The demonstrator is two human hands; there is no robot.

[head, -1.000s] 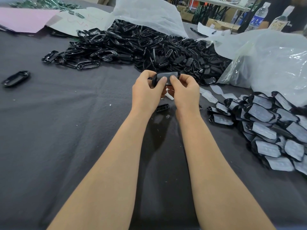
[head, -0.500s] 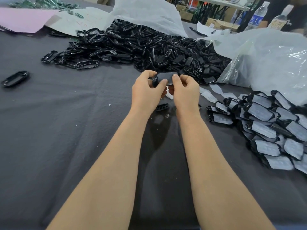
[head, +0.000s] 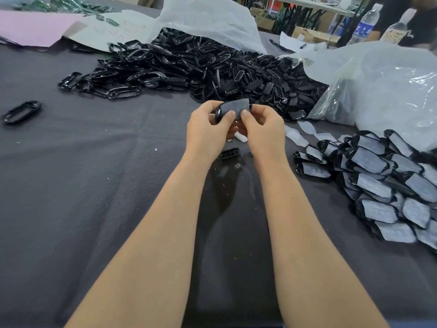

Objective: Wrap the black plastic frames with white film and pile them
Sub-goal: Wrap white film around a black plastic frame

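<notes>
Dark cloth table (head: 94,185) — left hand (head: 208,129) and right hand (head: 264,131) both pinch one film-covered frame (head: 233,108), thumbs on top.

Two hands (head: 207,130), one held frame (head: 234,107), one bare heap (head: 212,67), one wrapped pile (head: 390,185), one stray frame (head: 21,112), two plastic bags (head: 378,86), two bottles (head: 364,24)

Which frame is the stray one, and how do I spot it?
Start at the big heap of unwrapped black frames at the far side of the grey cloth. Follow its left edge toward the cloth's left border. The stray oval frame lies there alone, bare of film, touching no other piece.
</notes>
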